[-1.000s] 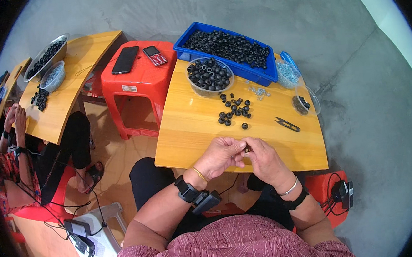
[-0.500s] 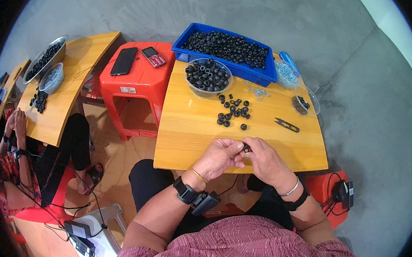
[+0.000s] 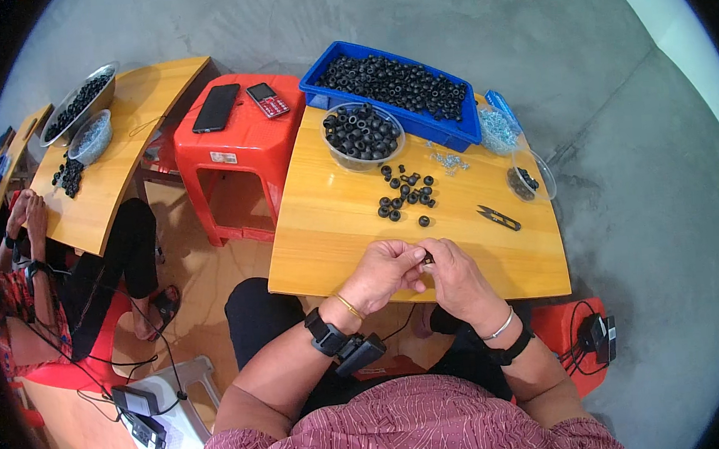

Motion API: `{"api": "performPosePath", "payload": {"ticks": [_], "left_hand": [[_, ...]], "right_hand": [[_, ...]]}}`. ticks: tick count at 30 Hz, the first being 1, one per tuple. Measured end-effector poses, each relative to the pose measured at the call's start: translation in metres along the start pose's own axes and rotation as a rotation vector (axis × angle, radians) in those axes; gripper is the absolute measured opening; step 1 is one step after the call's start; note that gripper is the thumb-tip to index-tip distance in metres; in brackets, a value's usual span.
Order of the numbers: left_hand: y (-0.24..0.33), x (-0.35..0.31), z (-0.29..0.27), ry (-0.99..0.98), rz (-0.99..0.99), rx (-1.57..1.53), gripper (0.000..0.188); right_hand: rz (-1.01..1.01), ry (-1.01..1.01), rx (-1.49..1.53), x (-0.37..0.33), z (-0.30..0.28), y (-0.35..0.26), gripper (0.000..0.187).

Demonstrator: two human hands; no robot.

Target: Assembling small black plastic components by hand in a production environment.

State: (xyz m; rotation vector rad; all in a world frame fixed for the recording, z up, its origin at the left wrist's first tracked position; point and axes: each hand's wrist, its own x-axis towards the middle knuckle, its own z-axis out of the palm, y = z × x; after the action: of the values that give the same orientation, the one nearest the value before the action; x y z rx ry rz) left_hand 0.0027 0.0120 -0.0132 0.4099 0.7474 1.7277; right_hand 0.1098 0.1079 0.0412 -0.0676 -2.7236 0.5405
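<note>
My left hand (image 3: pixel 389 270) and my right hand (image 3: pixel 457 279) meet above the table's near edge, fingertips closed together on a small black round piece (image 3: pixel 428 259). Most of that piece is hidden by the fingers. Beyond them, several loose black round pieces (image 3: pixel 407 196) lie in a cluster on the wooden table (image 3: pixel 327 243). A pair of black thread snips (image 3: pixel 499 217) rests to the right of the cluster. Small silvery metal bits (image 3: pixel 452 163) are scattered farther back.
At the back stand a blue tray (image 3: pixel 474 137) and a clear bowl (image 3: pixel 355 165), both holding black pieces. Two clear containers line the right edge. A red stool (image 3: pixel 241 141) with two phones is left of the table. Another person (image 3: pixel 30 222) sits at a table farther left.
Both hands stay in nearly the same place. My right fingers have shifted slightly around the small black piece, which shows a little less between them.
</note>
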Motion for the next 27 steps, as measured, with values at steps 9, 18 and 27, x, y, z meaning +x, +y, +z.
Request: {"api": "performPosePath", "payload": {"ticks": [9, 18, 27], "left_hand": [[0.003, -0.004, 0.003, 0.002, -0.004, 0.28, 0.017], [0.004, -0.007, 0.008, 0.022, 0.011, 0.349, 0.018], [0.006, -0.009, -0.001, -0.098, 0.029, 0.398, 0.02]], "right_hand": [[-0.025, -0.05, -0.05, -0.001, -0.004, -0.003, 0.028], [-0.044, -0.052, 0.128, 0.001, -0.002, -0.002, 0.032], [-0.022, -0.06, 0.213, -0.004, 0.0, 0.016, 0.031]]}}
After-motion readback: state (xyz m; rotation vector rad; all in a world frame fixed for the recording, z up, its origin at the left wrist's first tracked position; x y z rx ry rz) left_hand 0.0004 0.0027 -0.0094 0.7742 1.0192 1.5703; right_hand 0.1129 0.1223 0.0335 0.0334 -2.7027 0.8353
